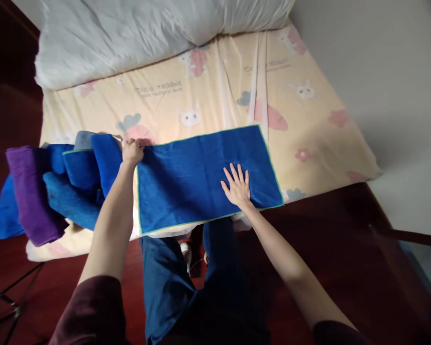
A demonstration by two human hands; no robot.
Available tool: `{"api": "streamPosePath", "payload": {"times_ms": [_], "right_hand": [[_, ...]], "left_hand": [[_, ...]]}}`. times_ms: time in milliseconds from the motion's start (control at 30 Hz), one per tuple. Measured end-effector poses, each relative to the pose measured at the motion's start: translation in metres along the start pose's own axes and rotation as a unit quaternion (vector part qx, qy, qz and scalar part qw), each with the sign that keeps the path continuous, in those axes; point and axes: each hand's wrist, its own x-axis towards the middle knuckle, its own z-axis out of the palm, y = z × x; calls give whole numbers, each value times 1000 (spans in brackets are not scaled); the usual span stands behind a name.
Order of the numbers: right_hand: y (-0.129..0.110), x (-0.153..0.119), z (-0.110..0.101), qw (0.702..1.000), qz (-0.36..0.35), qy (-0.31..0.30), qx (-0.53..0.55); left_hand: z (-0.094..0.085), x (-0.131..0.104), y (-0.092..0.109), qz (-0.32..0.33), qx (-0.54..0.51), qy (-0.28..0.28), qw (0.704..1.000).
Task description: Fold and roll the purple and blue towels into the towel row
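Observation:
A blue towel with a green edge lies spread flat on the bed near its front edge. My left hand grips the towel's far left corner with closed fingers. My right hand rests flat on the towel's near right part, fingers spread apart. To the left lies a heap of towels: several blue ones and a purple one.
The bed has a cream sheet with rabbit and carrot prints. A white duvet is bunched at the far end. Dark red wooden floor runs along the bed's near side, and a pale wall stands at right.

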Motion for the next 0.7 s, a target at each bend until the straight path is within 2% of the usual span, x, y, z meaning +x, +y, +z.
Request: {"api": "streamPosePath", "payload": {"times_ms": [133, 267, 367, 433, 533, 633, 700], "right_hand": [[1, 0, 0, 1000, 3, 2, -9], [2, 0, 1, 1000, 4, -6, -16], [1, 0, 1, 1000, 3, -5, -21], [1, 0, 0, 1000, 4, -3, -24], [2, -3, 0, 1000, 0, 0, -18], [-1, -3, 0, 1000, -1, 1, -8], [-8, 5, -1, 1000, 6, -1, -1]], "left_hand": [[-3, 14, -3, 17, -9, 6, 1000], [-7, 23, -14, 1, -10, 80, 997], [-8, 13, -6, -39, -9, 122, 992], [-5, -8, 12, -25, -4, 137, 990], [11, -54, 53, 66, 6, 123, 990], [40, -99, 93, 163, 2, 37, 986], [60, -117, 111, 185, -2, -15, 983]]}}
